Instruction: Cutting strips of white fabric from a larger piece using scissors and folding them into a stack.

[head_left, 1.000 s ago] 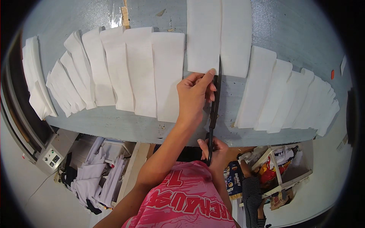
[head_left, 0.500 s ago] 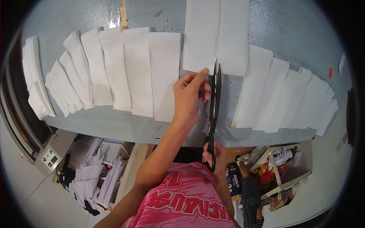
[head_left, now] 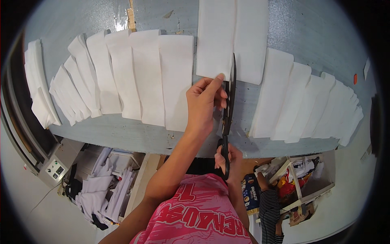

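Large black scissors (head_left: 227,105) are gripped by my right hand (head_left: 227,158) at their handles, below the blue-grey table edge. Their long blades point away from me, the tip lying along the seam between two joined-looking white fabric panels (head_left: 215,36). My left hand (head_left: 207,97) pinches the lower edge of the left panel between thumb and fingers, just left of the blades. A row of overlapping white fabric pieces (head_left: 146,77) lies left of my hands, another (head_left: 304,101) right of them.
The blue-grey table (head_left: 308,32) bends across the view. A machine with a control panel (head_left: 57,171) is at left. Below are a bin of white garments (head_left: 97,191) and a wooden crate of clothing (head_left: 300,183). Part of a person in striped clothing (head_left: 268,211) shows at lower right.
The scissors have shifted slightly forward, their tip now higher up the seam than half a second ago. My left hand keeps its pinch with only slight movement.
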